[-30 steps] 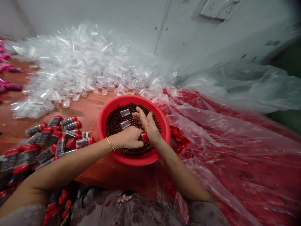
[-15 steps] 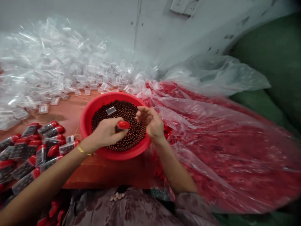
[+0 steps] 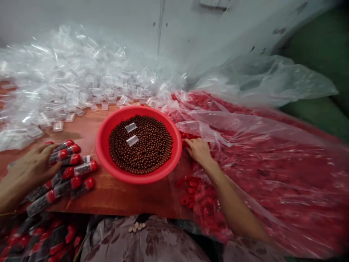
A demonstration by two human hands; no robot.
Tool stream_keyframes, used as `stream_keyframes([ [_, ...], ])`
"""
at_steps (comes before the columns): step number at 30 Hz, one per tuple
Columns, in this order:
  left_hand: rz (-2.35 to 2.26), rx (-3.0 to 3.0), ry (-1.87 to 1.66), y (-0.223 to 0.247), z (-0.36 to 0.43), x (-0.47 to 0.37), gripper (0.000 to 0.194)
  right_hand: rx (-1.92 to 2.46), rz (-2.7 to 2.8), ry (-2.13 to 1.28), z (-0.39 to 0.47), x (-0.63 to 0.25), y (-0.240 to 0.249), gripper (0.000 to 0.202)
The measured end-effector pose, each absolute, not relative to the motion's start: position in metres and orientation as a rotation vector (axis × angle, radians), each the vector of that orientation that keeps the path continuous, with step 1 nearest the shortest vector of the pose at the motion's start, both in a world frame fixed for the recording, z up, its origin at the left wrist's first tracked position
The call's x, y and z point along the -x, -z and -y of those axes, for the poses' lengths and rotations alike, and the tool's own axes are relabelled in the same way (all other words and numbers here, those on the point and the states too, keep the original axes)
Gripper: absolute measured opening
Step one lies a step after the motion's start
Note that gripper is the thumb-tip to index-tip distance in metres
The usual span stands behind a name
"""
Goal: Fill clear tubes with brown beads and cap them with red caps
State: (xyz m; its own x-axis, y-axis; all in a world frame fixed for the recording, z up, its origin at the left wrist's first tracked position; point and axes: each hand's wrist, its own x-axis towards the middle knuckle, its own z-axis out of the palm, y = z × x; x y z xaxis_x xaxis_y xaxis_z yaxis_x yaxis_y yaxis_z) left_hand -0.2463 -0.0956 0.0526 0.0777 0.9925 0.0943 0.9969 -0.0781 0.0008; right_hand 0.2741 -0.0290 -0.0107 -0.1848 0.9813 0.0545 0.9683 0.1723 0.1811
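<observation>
My left hand [image 3: 32, 171], blurred, is stretched over a heap of clear containers filled with dark beads and topped with red caps [image 3: 84, 167]. Its fingers are extended, the thumb apart, with nothing seen in its grasp. To the right of a red basin [image 3: 139, 178], my right hand [image 3: 200, 151] bends its fingers together on a red cap among loose ones [image 3: 192, 185] at the mouth of a plastic bag; its fingertips are partly hidden. Brown beads [image 3: 144, 153] fill the basin, and two small clear containers [image 3: 132, 140] lie on top of them.
A large heap of clear containers [image 3: 89, 80] spreads at the back left against the wall. The clear bag full of red caps [image 3: 272, 163] covers the right side. More capped containers [image 3: 40, 240] lie below the table's front edge at left.
My left hand has left the basin, where it held a red-capped container, and moved to the heap at left. My right hand has gone from above the beads to the red caps.
</observation>
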Motion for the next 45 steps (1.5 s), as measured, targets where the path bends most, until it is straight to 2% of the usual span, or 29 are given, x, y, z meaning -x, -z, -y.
stream_keyframes([
  [4,1.719,2.419,0.185,-0.076,0.079,0.191,0.037,-1.991,-2.463,-0.4,0.044,-0.269,0.018,0.033],
  [7,1.468,2.687,0.039,-0.078,0.054,0.143,0.028,-2.143,-2.508,-0.447,0.051,-0.266,0.025,0.029],
  [13,0.92,2.961,-0.082,-0.046,-0.016,0.085,0.029,-2.304,-2.718,-0.323,0.068,-0.266,0.032,0.031],
  [17,0.654,3.115,-0.212,-0.025,-0.046,0.074,0.022,-2.356,-2.847,-0.309,0.083,-0.269,0.036,0.031],
  [19,0.769,3.168,-0.229,-0.02,-0.048,0.069,0.015,-2.399,-2.926,-0.324,0.088,-0.269,0.036,0.029],
  [22,1.311,3.249,-0.275,-0.019,-0.044,0.063,0.012,-2.616,-2.999,-0.236,0.093,-0.266,0.034,0.025],
  [24,1.786,3.284,-0.408,-0.02,-0.04,0.06,0.015,-2.85,-2.933,0.089,0.096,-0.263,0.032,0.023],
  [27,2.395,3.251,-0.479,-0.018,-0.039,0.052,0.028,-3.081,-2.666,0.764,0.099,-0.256,0.029,0.025],
  [32,3.079,2.989,0.192,0.0,-0.048,0.014,0.029,-3.139,-2.351,1.598,0.103,-0.245,0.027,0.03],
  [37,3.209,2.839,0.688,0.018,-0.056,-0.021,0.015,-3.143,-1.979,2.213,0.106,-0.242,0.021,0.033],
  [41,3.12,3.003,1.075,0.015,-0.053,-0.016,0.02,-3.172,-1.793,2.393,0.108,-0.241,0.015,0.035],
  [45,2.649,3.404,1.652,0.0,-0.044,0.005,0.029,-3.066,-1.988,2.436,0.108,-0.238,0.007,0.028],
])
